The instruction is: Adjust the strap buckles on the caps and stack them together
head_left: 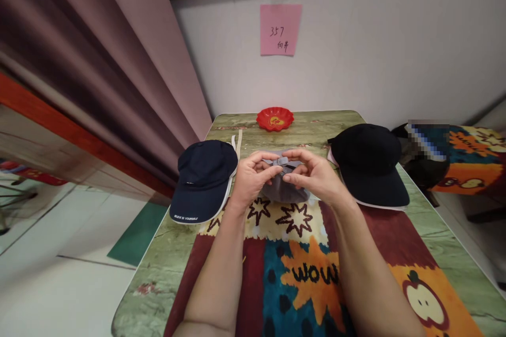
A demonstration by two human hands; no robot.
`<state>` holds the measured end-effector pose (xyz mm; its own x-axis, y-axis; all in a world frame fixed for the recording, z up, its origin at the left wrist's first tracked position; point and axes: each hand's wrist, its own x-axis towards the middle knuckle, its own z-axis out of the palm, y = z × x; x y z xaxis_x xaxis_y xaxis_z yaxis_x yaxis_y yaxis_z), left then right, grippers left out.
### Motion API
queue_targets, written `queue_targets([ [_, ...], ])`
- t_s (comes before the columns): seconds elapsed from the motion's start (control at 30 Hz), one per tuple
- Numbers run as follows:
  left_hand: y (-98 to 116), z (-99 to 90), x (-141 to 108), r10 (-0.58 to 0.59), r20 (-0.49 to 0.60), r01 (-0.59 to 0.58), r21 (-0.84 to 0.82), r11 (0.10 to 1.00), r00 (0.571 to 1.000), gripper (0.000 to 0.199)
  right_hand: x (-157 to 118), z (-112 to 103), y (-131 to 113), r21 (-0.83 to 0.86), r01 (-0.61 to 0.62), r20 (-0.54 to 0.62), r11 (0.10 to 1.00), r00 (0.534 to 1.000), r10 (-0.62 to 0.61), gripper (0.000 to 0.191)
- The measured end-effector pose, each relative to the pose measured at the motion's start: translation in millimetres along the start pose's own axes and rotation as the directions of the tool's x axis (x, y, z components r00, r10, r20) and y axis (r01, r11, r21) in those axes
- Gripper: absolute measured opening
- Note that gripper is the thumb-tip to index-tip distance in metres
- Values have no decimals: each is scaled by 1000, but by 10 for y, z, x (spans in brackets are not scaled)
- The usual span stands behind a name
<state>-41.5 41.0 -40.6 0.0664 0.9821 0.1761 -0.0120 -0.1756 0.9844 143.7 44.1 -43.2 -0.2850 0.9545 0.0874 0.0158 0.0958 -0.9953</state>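
Note:
Between my two hands is a grey cap [282, 190], its back strap [280, 161] with a small buckle facing me. My left hand [255, 175] pinches the strap from the left, thumb and fingers close to the buckle. From the other side, my right hand [310, 169] grips the strap with thumb and fingers. Much of the cap is hidden behind both hands. To the left lies a navy cap [205, 179] with white lettering on its brim. A black cap [369, 163] rests on the right.
A red scalloped dish [275, 118] sits at the far end of the green wood-patterned table [144, 279]. Under my forearms lies a colourful printed mat [300, 274]. A pink note [280, 30] is stuck to the wall behind. A curtain [130, 47] hangs at the left.

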Motion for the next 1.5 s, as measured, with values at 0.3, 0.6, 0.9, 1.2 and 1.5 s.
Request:
queue_targets([
  [0.3,20,28,-6,-167,16,168,-118,979,986,36,11,61,23,-318,110,-123,941,980,-156,35],
  [0.6,55,37,-16,-199,37,202,-268,942,979,40,-3,71,0,-382,170,-163,908,955,-247,30],
  [0.9,53,72,0,-150,-37,137,-248,959,988,34,4,66,-4,-381,177,-176,908,950,-259,26],
  [1.2,20,32,6,-137,-206,138,-11,990,969,31,23,78,46,-385,178,-186,905,946,-266,25],
  [1.5,36,11,-20,-312,136,330,-147,932,940,40,12,84,31,-368,187,-186,911,945,-269,22],
])
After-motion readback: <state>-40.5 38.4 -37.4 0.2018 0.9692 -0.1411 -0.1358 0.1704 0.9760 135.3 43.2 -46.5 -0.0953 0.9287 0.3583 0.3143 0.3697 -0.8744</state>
